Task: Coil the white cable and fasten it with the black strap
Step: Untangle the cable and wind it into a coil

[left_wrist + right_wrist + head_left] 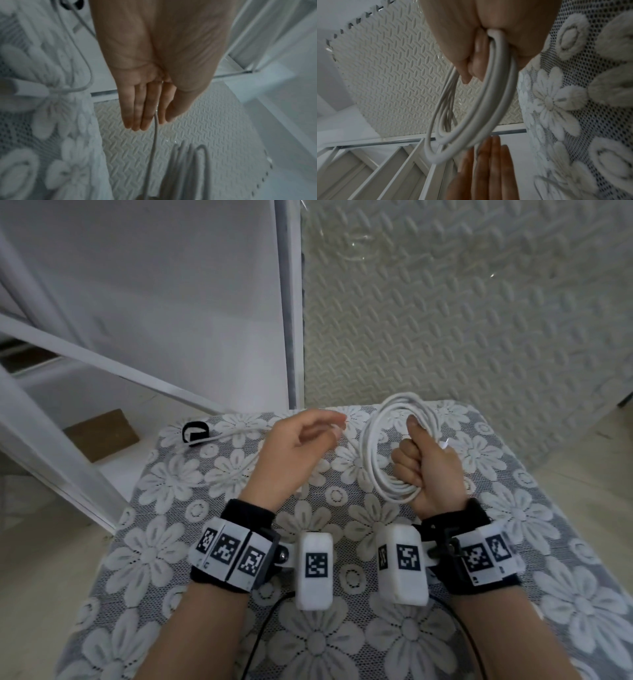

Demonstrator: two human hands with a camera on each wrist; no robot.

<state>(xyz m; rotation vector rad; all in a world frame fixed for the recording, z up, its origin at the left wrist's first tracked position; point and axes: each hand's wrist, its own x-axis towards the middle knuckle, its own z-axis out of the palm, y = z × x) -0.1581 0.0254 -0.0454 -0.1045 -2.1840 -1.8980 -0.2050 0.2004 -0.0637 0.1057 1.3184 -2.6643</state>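
Observation:
My right hand (423, 462) grips a coil of white cable (371, 453) of several loops, held upright above the table with the thumb raised; in the right wrist view the fingers (476, 59) curl round the loops (488, 102). My left hand (334, 424) is just left of the coil. The cable's loose strand (154, 140) runs out between its nearly straight fingers (147, 111), with the thumb laid against them. The strand's tail leads left across the table to the black strap (195, 433), a small loop lying at the far left corner.
A lace cloth with white flowers (308, 645) covers the small table. Beyond its far edge lies a textured foam floor mat (479, 320). White frame bars (287, 302) stand to the left, with a brown board (99, 434) on the floor.

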